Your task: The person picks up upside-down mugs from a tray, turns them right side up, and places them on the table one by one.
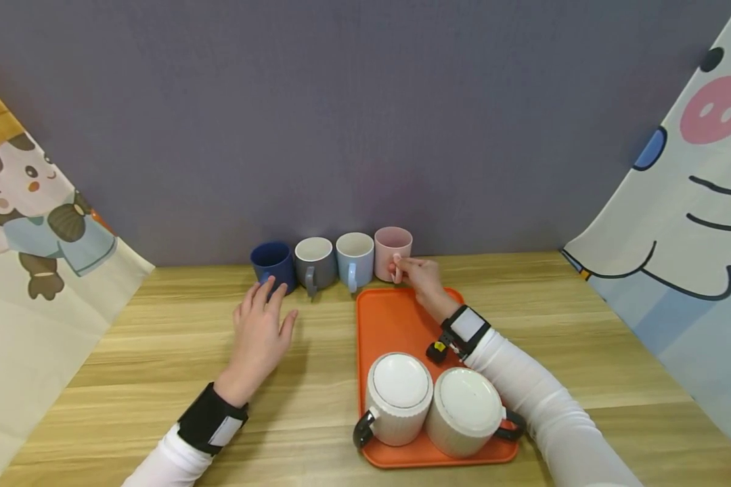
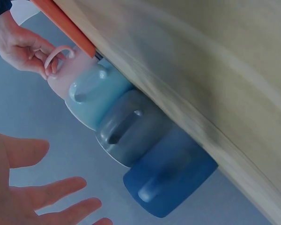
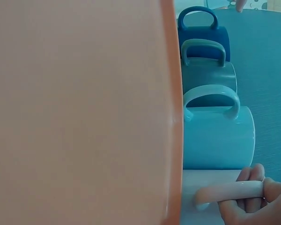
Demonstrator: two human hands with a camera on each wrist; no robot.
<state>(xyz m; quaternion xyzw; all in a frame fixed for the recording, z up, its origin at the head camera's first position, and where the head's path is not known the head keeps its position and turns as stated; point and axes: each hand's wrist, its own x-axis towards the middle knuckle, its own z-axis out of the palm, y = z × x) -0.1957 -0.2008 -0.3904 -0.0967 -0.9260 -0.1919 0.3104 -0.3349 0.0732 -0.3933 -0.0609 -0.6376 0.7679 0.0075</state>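
Observation:
At the back of the table, a navy mug, a grey mug, a light blue mug and a pink mug stand upright in a row, handles toward me. My right hand pinches the pink mug's handle, its fingers through the loop in the right wrist view. In front of the navy mug, my left hand hovers with fingers spread, holding nothing. The left wrist view shows it apart from the navy mug.
An orange tray lies in front of the light blue and pink mugs. Upside down on it are two large white mugs with black handles. A grey wall rises behind the row, and printed cloths hang on both sides.

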